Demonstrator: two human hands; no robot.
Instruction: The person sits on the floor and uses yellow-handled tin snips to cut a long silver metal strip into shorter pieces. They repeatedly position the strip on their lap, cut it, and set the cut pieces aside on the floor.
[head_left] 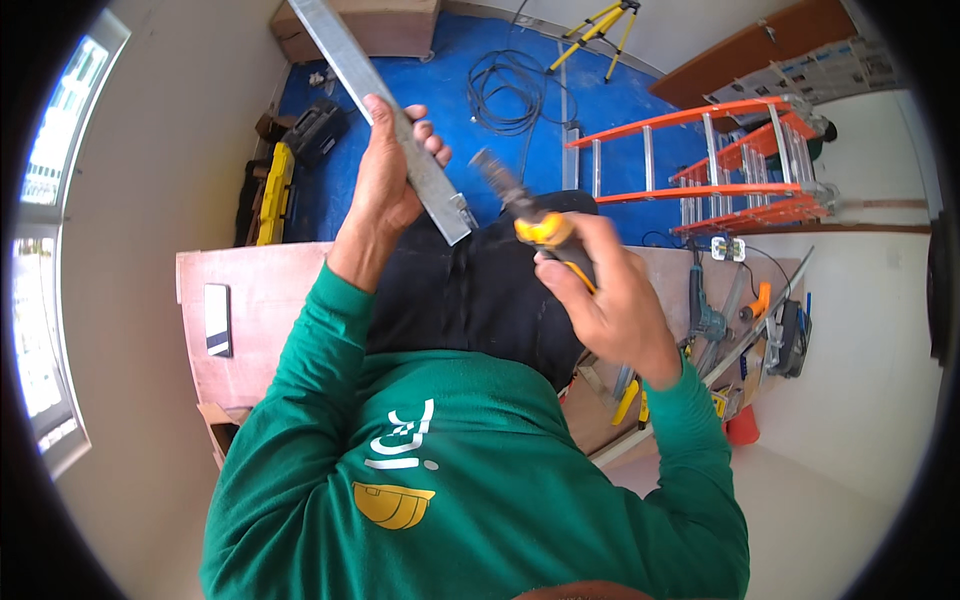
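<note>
My left hand point(388, 165) is wrapped round a long galvanized metal channel point(345, 65), thumb on one side and fingers on the other. The channel slants from the upper left down to an end above my lap, where a small bent tab shows. My right hand point(615, 290) grips a black-and-yellow hand tool point(543, 229), which looks like tin snips, its dark metal head tilted up and left. That head is slightly blurred and stands apart from the channel's end. My black trousers point(460, 300) lie beneath both.
Around me is a plywood surface point(260, 300) with a phone point(217, 320) at left and a teal power tool point(706, 315) at right. Beyond, on blue floor covering, are an orange ladder point(690, 195), coiled black cable point(505, 95), a yellow tripod point(597, 30) and a yellow case point(274, 195).
</note>
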